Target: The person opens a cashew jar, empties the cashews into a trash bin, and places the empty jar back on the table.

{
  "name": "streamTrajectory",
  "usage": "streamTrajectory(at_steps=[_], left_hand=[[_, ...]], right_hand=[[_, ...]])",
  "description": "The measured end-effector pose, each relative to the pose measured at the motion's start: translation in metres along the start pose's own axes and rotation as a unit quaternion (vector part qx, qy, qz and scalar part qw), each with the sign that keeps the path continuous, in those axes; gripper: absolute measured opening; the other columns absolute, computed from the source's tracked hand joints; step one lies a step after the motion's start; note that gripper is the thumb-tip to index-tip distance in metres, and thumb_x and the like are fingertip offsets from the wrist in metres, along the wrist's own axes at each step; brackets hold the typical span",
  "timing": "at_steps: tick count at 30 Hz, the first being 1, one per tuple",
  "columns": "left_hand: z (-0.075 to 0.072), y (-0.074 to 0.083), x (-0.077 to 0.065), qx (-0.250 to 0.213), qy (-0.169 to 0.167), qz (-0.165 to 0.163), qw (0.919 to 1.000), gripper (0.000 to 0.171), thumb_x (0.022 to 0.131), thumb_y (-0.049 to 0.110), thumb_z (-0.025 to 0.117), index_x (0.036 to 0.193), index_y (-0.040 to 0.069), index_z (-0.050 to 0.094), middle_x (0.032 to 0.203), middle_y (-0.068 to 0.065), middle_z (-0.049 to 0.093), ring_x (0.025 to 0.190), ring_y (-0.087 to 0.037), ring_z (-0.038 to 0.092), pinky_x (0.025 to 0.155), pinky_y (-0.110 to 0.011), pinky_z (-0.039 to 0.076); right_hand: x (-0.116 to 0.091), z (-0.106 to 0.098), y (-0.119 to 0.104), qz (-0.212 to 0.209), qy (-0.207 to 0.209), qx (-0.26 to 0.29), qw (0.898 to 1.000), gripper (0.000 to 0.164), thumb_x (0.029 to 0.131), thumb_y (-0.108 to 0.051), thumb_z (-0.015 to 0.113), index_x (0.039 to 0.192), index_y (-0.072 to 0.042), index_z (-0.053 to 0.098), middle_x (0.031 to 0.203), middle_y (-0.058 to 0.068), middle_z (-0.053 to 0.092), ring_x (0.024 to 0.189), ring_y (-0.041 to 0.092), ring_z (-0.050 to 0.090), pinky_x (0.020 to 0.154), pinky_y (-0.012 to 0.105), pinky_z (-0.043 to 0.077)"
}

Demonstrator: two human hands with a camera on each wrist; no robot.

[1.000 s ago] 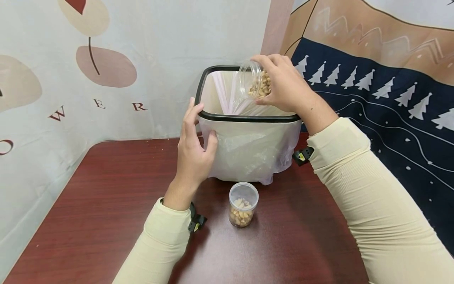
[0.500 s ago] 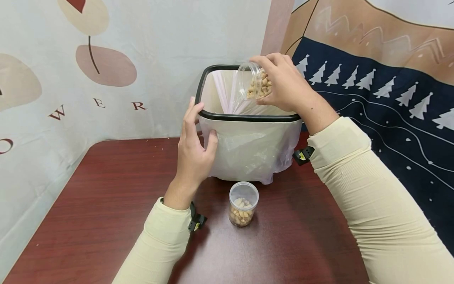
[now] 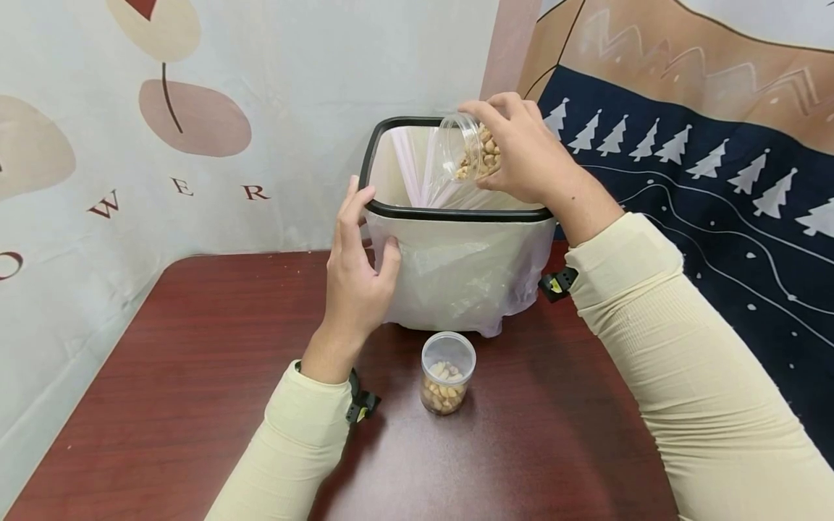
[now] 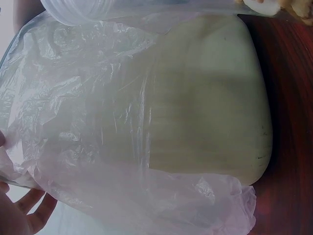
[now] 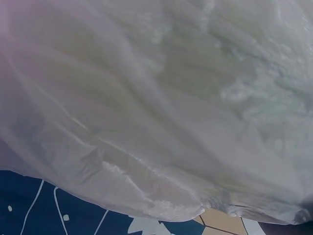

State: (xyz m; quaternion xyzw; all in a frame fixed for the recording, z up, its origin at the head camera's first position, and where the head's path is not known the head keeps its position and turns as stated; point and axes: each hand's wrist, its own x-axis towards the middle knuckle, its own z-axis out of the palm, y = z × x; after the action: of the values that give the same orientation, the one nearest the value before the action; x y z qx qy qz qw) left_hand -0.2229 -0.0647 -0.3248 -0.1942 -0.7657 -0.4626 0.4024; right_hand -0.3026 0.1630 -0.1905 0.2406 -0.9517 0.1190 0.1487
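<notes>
My right hand (image 3: 523, 150) grips a clear plastic jar (image 3: 456, 148) on its side over the open top of a trash can. The jar's mouth points left, and tan nuts (image 3: 485, 153) lie inside it. My left hand (image 3: 357, 278) holds the trash can (image 3: 459, 275) at its front left corner, fingers by the black rim and thumb against the front wall. A thin plastic bag (image 4: 63, 117) lines the can and hangs over its outside. In front stands a second clear jar (image 3: 447, 373), upright, partly filled with pale nuts. The right wrist view shows mostly the bag (image 5: 156, 107).
The dark red wooden table (image 3: 215, 362) bears the can and the upright jar. Behind is a pale printed cloth (image 3: 306, 87), and at the right a navy cloth (image 3: 658, 166) with white trees. The upright jar stands between my forearms.
The nuts in the jar in my right hand have shifted a little. Both hands and the trash can stay nearly where they were; the upright jar has not moved.
</notes>
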Motion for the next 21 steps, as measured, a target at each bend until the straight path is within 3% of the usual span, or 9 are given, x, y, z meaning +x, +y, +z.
streamTrajectory(at_steps=[21], left_hand=[[0.0007, -0.0035, 0.0007, -0.005, 0.003, 0.010, 0.9999, 0.059, 0.092, 0.012, 0.054, 0.149, 0.017, 0.037, 0.164, -0.003, 0.029, 0.114, -0.020, 0.059, 0.085, -0.035, 0.054]], right_hand=[[0.0004, 0.0015, -0.0022, -0.005, 0.016, -0.035, 0.999, 0.091, 0.080, -0.013, 0.083, 0.155, -0.028, 0.033, 0.157, 0.018, 0.028, 0.147, 0.038, 0.025, 0.114, 0.058, 0.035]])
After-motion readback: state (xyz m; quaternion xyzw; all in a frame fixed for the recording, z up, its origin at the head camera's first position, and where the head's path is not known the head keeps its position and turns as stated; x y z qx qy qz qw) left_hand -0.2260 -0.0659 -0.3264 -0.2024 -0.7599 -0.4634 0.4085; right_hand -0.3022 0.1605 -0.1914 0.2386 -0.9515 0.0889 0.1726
